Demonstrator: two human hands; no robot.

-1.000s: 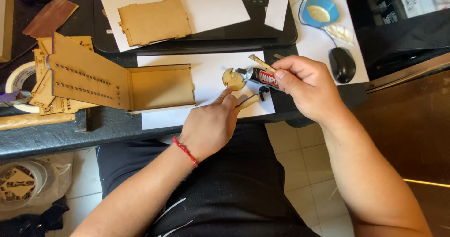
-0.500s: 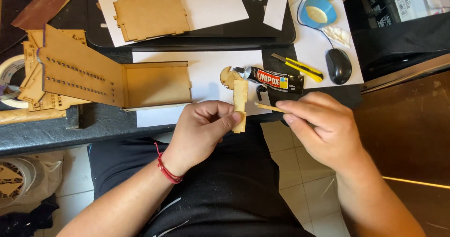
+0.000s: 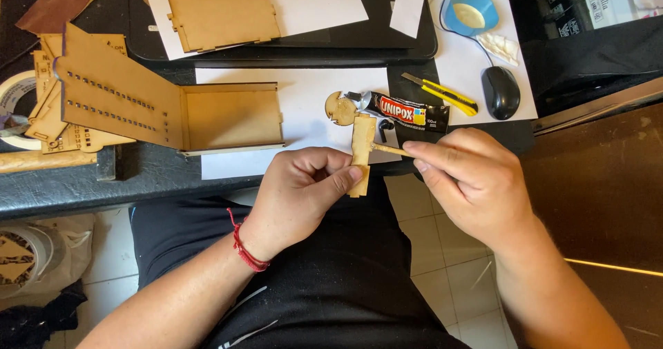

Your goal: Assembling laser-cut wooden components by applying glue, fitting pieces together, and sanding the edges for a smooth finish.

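A dark surface (image 3: 138, 176) is stretching across the top, white tiled floor (image 3: 442, 266) is showing below — a brown wooden panel (image 3: 601, 183) is standing at right, catching a thin streak of light.

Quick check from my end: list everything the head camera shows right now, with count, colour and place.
Small wooden strip: 1, tan, upright in left hand.
Thin stick: 1, tan, in right hand, tip at the strip.
Glue tube: 1, black, desk centre.
Round wooden piece: 1, tan, beside the tube.
Utility knife: 1, yellow and black, right of the tube.
Mouse: 1, black, right.
Open wooden box: 1, tan, left.
Flat wooden panel: 1, tan, top.
Tape roll: 1, white, far left.
Left hand: red wristband.
Right hand: bare.
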